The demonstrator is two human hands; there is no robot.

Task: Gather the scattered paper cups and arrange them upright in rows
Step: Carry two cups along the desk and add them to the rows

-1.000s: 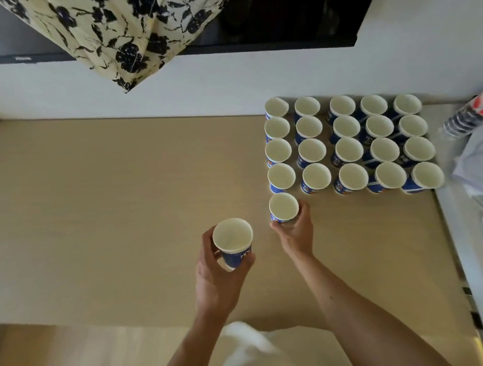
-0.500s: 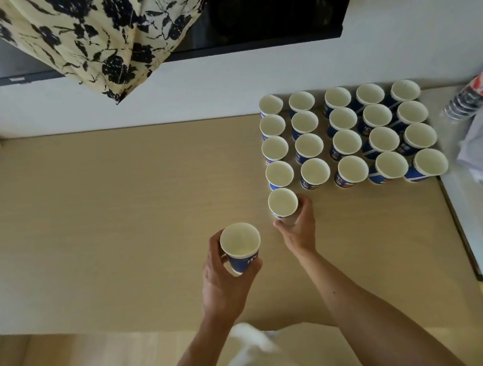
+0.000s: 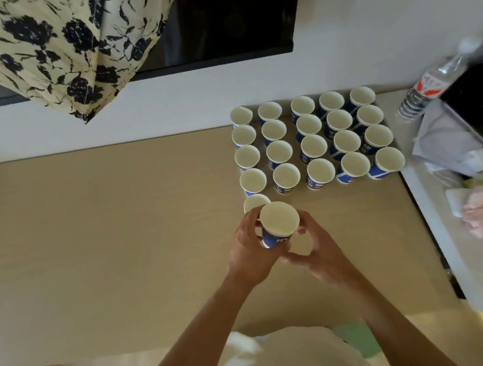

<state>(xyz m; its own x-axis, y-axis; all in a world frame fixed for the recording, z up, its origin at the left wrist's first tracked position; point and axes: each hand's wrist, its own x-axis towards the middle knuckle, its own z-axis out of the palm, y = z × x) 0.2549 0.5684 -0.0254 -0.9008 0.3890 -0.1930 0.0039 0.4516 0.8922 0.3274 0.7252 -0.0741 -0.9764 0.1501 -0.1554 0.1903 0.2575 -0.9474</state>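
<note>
Two hands [image 3: 281, 248] cradle one round paper cup [image 3: 278, 223].

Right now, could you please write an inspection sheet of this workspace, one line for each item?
Surface: light wooden table, bare on its left part; a white counter adjoins on the right.
Job's things: twenty paper cups stand upright in rows at the far right; one more cup starts a fifth row; another cup is held above the table.
Clutter: water bottle, crumpled cloth and pink item on the counter.
Grips: left hand holds the raised cup; right hand is beside it, fingers curled, contact unclear.
Cables: nothing seen.
Surroundings: white wall, dark screen, floral fabric hanging.
</note>
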